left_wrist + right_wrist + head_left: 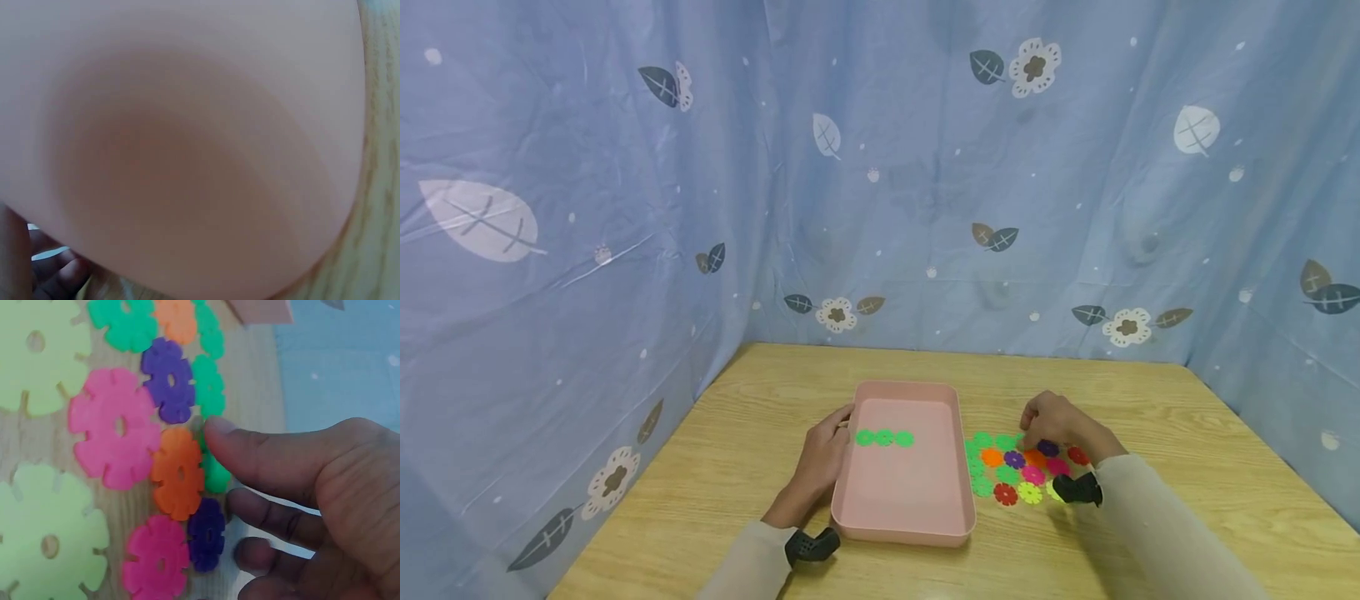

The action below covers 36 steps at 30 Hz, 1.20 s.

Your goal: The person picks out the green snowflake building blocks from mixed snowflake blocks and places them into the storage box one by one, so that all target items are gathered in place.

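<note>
A pink tray (904, 508) stands on the table, with three green flower-shaped discs (885, 437) in a row inside it. My left hand (822, 457) holds the tray's left side; in the left wrist view the tray wall (187, 156) fills most of the picture, and some fingers (59, 272) show at its lower left edge. My right hand (1051, 419) is over the far side of the loose discs right of the tray. Its thumb and forefinger pinch a green flower-shaped disc (215, 472), partly hidden by the thumb in the right wrist view.
Loose flower discs lie on the wooden table (760, 417): purple (1014, 460), orange (992, 457), pink (1033, 475), red (1005, 494), yellow (1030, 493) and several green ones (982, 487). A blue patterned curtain (925, 167) hangs behind and at both sides.
</note>
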Tool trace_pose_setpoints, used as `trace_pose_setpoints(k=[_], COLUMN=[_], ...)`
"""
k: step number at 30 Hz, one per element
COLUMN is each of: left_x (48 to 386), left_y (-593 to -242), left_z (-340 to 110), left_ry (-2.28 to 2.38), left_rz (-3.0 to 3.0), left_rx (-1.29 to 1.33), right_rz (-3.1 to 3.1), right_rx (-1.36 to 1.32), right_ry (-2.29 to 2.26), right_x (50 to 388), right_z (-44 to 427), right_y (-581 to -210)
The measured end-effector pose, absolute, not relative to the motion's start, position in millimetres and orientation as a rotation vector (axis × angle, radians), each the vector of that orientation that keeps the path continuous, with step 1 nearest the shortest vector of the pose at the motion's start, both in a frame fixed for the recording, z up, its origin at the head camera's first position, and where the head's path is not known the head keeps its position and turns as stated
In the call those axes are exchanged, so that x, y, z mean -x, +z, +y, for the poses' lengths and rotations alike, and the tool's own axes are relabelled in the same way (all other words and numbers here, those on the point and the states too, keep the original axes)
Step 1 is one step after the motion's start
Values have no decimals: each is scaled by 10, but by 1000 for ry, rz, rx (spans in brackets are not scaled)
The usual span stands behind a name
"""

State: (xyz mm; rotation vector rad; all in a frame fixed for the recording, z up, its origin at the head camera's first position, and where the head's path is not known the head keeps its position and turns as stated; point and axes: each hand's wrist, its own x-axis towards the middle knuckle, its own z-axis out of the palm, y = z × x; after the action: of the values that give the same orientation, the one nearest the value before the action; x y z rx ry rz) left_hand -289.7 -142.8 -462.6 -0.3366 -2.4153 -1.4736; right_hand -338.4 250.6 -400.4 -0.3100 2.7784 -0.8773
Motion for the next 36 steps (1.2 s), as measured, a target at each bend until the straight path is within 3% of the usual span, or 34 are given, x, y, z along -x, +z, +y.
trace_pose_setpoints(k=[26, 36], left_x=[2911, 2914], left_y=[-4616, -4629], left_z=[-1435, -1434], left_ry=[-1470, -1482], left_rz=[-2414, -2411], left_rx=[329, 357], right_rz=[2946, 2909], right_rx=[339, 410], right_ry=[-569, -844], right_x=[3440, 3478], right_z=[2386, 2415], right_y=[-4010, -4129])
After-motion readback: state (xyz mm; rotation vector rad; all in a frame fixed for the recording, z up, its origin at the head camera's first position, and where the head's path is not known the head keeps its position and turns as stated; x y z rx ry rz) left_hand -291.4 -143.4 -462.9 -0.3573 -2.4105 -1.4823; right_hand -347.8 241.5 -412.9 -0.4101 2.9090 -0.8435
